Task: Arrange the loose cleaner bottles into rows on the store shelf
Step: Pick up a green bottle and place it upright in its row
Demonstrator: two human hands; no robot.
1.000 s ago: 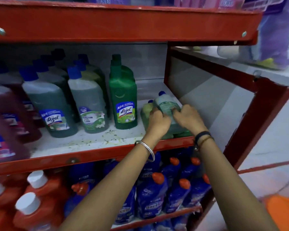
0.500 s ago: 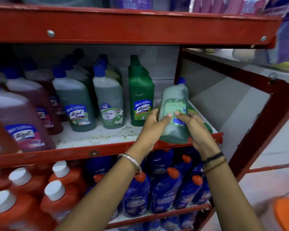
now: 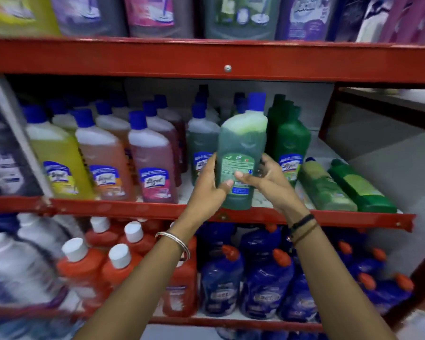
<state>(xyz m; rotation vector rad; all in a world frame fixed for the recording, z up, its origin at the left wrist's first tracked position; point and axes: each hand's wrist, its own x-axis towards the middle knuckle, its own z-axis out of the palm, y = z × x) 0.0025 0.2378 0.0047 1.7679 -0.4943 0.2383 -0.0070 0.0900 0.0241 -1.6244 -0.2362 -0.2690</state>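
A green cleaner bottle [image 3: 241, 141] with a blue cap stands upright at the front edge of the middle red shelf [image 3: 133, 209], its back label toward me. My left hand [image 3: 206, 185] grips its left side and my right hand [image 3: 265, 177] its right side, thumbs on the label. Two more bottles lie flat on the shelf to the right: an olive-green bottle [image 3: 324, 187] and a dark green bottle [image 3: 358, 187]. Behind the held bottle stand a dark green bottle [image 3: 290, 141] and a blue-capped green bottle [image 3: 201, 143].
Upright rows of yellow [image 3: 57, 155], orange [image 3: 103, 160] and pink [image 3: 152, 165] bottles fill the shelf's left part. Below stand red bottles [image 3: 84, 268] and blue bottles [image 3: 265, 288]. Large bottles [image 3: 236, 15] line the top shelf. A red upright [image 3: 326, 111] bounds the right end.
Both hands lifted the green bottle from lying on the shelf's right end, stood it upright and carried it left. The view has shifted left and up.
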